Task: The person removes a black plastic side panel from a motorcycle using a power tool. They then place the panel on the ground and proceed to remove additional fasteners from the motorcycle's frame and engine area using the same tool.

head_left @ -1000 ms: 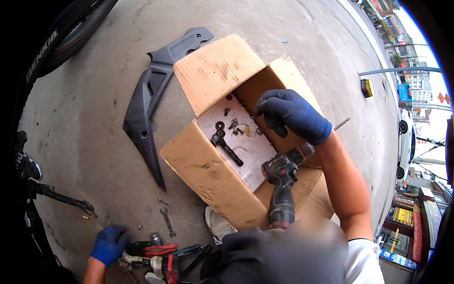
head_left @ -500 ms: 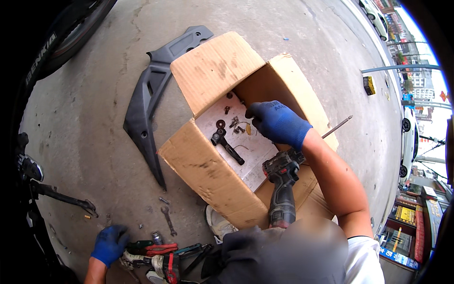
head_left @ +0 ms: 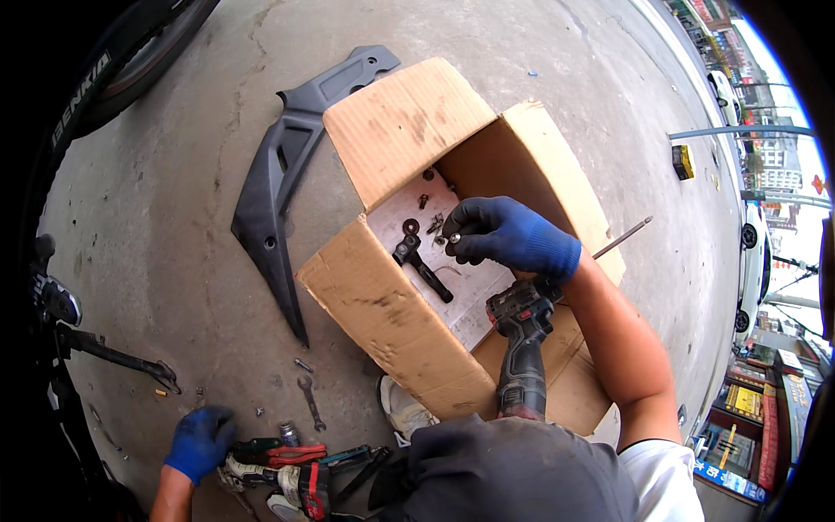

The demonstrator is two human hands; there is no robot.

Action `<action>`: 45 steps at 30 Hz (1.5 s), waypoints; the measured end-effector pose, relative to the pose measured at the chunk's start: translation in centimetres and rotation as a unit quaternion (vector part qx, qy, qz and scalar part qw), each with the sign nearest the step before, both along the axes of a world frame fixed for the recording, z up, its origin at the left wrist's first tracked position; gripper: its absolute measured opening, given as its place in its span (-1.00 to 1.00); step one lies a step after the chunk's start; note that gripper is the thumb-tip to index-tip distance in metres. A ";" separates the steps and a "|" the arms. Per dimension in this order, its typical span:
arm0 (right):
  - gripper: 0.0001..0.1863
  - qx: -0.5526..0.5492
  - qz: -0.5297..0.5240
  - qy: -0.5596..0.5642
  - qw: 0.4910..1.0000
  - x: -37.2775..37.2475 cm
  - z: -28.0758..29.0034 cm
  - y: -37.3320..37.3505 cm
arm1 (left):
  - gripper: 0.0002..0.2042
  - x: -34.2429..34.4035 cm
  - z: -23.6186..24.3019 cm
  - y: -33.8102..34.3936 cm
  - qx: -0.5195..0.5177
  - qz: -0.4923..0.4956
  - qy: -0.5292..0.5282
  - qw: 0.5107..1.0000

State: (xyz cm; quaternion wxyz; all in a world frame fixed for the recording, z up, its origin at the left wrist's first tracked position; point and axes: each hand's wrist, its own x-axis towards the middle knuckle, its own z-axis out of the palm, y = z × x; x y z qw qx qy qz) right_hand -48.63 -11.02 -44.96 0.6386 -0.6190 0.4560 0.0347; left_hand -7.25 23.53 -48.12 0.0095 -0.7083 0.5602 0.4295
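Note:
Over the open cardboard box [head_left: 396, 300], my right hand [head_left: 515, 237], in a blue glove with dark fingertips, pinches a small bolt [head_left: 455, 237] whose shiny round end shows. Below it on the box's pale bottom lie a black lever-like part [head_left: 426, 268], a dark washer [head_left: 410, 225] and several small screws. A cordless drill [head_left: 522, 348] with a long bit [head_left: 623, 237] lies across the box beside my right wrist. My gloved left hand [head_left: 200, 439] is low at the left, next to the hand tools; its fingers curl downward, their tips partly hidden.
A dark plastic fairing panel [head_left: 277, 165] lies on the concrete left of the box. A wrench [head_left: 310, 403], red-handled pliers [head_left: 296, 455] and a second power tool [head_left: 300, 487] lie at the lower left. Motorcycle parts, including a wheel [head_left: 143, 65], line the left edge.
My right hand has turned and lifted slightly from the box's bottom, and the bolt now shows between its fingertips. My left hand has barely moved. The whole view has shifted a little.

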 end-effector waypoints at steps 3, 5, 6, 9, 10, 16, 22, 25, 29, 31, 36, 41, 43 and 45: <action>-0.81 -0.040 0.003 0.051 0.998 0.1 0.6 -0.1 | -0.78 -0.2 0.1 -0.2 -0.006 0.000 0.007 1.000; -0.82 -0.159 0.093 0.147 0.972 -0.3 0.6 -0.4 | -0.78 -0.4 0.3 -0.1 -0.017 -0.005 0.012 1.000; -0.83 -0.258 0.176 0.215 0.925 -1.0 0.4 -0.7 | -0.78 -0.3 0.2 0.0 -0.016 -0.006 0.009 1.000; -0.82 -0.362 0.344 0.339 0.797 -1.2 -0.3 -0.2 | -0.78 -0.2 -0.2 0.4 -0.014 -0.008 0.004 1.000; -0.81 -0.367 0.386 0.367 0.762 -0.8 -0.6 0.2 | -0.78 -0.2 -0.3 0.4 -0.014 -0.009 0.006 1.000; -0.78 -0.282 0.639 0.420 0.579 -0.5 -6.4 1.7 | -0.79 0.1 -1.2 0.9 -0.046 -0.035 0.012 0.998; -0.79 -0.323 0.708 0.319 0.542 -1.8 -7.9 0.4 | -0.79 0.0 -0.9 1.0 -0.070 -0.022 0.017 0.997; -0.79 -0.341 0.715 0.282 0.541 -2.5 -7.9 0.1 | -0.78 0.0 -0.8 1.1 -0.066 -0.017 0.016 0.998; -0.86 -0.404 0.681 0.225 0.568 -4.5 -9.3 -0.2 | -0.77 0.0 -0.9 1.1 -0.035 -0.017 0.026 0.999; -0.86 -0.399 0.675 0.251 0.568 -4.3 -9.4 -0.2 | -0.76 -0.2 -0.6 0.8 -0.017 -0.017 0.030 0.999; -0.85 -0.367 0.613 0.307 0.629 -3.5 -8.4 0.0 | -0.77 0.1 -0.8 0.7 -0.027 -0.020 0.033 0.999; -0.77 -0.287 0.368 0.252 0.847 2.3 0.3 -1.8 | -0.77 -0.1 -0.1 -0.3 -0.014 0.001 0.025 1.000; -0.80 -0.123 0.201 0.171 0.957 3.7 5.2 -1.7 | -0.76 -0.6 2.0 -2.7 0.046 0.077 0.093 0.992; -0.79 -0.040 0.118 0.035 0.992 5.3 8.9 -0.9 | -0.74 -1.3 4.5 -4.7 0.102 0.185 0.199 0.957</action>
